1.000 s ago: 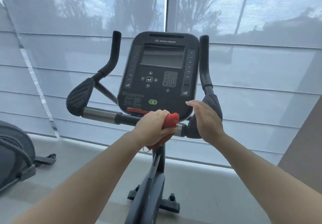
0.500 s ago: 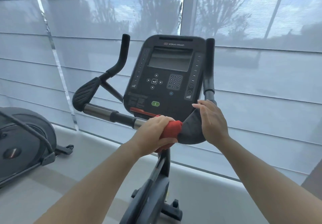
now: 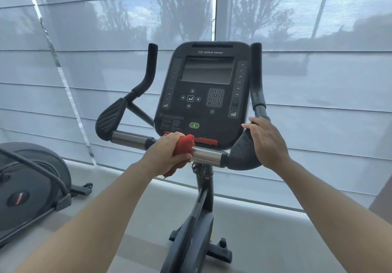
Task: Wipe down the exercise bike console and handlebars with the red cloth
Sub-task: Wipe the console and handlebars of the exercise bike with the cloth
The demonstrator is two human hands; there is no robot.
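Note:
The black console (image 3: 203,94) of the exercise bike stands in front of me, its screen dark. Below it runs the horizontal handlebar (image 3: 129,140) with chrome sections and black grips. My left hand (image 3: 167,153) is wrapped around the bar's middle, shut on the bunched red cloth (image 3: 185,145), which is pressed against the bar just left of the right chrome section (image 3: 209,156). My right hand (image 3: 267,141) rests flat on the right elbow pad (image 3: 241,156), fingers together, holding nothing. Upright black grips (image 3: 257,77) rise on both sides of the console.
Another exercise machine (image 3: 31,187) stands on the floor at the left. Large windows with sheer roller blinds (image 3: 318,81) fill the wall behind the bike. The bike's post and base (image 3: 197,241) run down between my forearms.
My left hand with the red cloth has slid left along the bar, uncovering the right chrome section. The right hand stays on the right pad. My head has shifted, so the bike sits further right.

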